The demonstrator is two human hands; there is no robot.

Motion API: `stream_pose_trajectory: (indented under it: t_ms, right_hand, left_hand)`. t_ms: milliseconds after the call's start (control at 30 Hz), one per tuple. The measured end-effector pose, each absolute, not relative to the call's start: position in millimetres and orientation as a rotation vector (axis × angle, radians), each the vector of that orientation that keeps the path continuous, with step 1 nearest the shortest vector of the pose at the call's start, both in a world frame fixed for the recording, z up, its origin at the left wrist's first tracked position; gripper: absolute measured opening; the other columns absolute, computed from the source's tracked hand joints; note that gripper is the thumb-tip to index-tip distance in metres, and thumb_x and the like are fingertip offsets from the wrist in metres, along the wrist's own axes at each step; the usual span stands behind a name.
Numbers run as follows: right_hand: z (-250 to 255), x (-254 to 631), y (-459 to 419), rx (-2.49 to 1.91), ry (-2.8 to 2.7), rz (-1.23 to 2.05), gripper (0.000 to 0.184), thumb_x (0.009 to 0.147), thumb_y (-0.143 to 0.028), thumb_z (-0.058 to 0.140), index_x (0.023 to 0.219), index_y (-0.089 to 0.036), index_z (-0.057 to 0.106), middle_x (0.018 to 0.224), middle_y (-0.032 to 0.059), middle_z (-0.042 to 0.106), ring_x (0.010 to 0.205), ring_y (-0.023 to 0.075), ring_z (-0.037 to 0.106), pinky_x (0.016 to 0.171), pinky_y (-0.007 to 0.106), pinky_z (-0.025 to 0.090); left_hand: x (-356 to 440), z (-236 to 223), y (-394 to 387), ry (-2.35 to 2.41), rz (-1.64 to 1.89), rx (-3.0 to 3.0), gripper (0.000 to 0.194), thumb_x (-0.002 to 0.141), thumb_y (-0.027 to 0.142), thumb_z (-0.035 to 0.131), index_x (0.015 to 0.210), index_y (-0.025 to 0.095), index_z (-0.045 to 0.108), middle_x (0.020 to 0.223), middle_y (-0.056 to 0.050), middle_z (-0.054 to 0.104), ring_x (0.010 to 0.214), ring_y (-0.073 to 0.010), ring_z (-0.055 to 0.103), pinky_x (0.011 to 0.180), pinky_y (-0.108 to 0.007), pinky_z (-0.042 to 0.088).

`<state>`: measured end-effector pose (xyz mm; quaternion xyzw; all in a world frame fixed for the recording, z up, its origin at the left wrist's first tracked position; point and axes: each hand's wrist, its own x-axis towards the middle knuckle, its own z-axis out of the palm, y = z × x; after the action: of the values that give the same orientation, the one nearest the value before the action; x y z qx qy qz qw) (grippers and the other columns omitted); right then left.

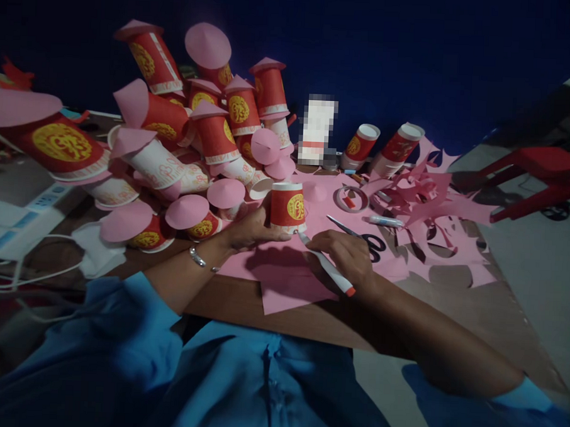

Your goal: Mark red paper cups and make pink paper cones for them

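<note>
A red paper cup [280, 208] with a yellow emblem and a white lower band is gripped by my left hand [251, 229], fingers wrapped around its left side and base. My right hand [346, 257] is closed around a white marker [332, 272] with an orange-red end. The marker's tip meets the white band near the cup's lower edge. Under both hands lie sheets of pink paper [281, 292]. Just beyond my right hand rest black-handled scissors [373, 244], blades pointing left. A pink paper cone [313, 191] sits behind the cup.
Cups with pink cone tops [210, 135] are heaped at the left. Pink paper scraps [422, 194], a roll of tape [350, 199] and a capped tube [385, 221] lie at the right. Stacked cups [396, 149] stand behind. A red stool [542, 165] is beyond the table.
</note>
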<state>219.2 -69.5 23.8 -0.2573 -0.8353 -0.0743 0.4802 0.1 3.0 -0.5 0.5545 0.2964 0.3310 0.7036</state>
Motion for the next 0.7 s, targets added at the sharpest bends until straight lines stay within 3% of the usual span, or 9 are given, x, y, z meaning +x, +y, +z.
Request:
stream_pose_trajectory:
  t_ms: [600,700]
  right_hand:
    - [24.4,221.7,-70.1,-0.670,-2.057,-0.112,0.010,0.096,-0.012,0.065,0.100,-0.021,0.063,0.075,0.0021,0.073,0.065,0.0159,0.070,0.059,0.026,0.054]
    - [23.3,221.8,-70.8,-0.695,-2.034,-0.047,0.006,0.097,-0.015,0.064,0.096,-0.021,0.063,0.073,0.0014,0.072,0.062,0.0147,0.068,0.057,0.025,0.051]
  left_hand:
    - [1.7,0.1,1.6,0.651,0.753,1.256,0.095,0.066,0.027,0.093,0.148,0.021,0.045,0.127,-0.015,0.072,0.123,-0.0346,0.067,0.102,-0.050,0.053]
    - [0.1,-1.6,2.2,0.679,0.749,1.284,0.096,0.066,0.028,0.093,0.148,0.020,0.044,0.123,-0.014,0.072,0.111,-0.0303,0.070,0.093,-0.044,0.056]
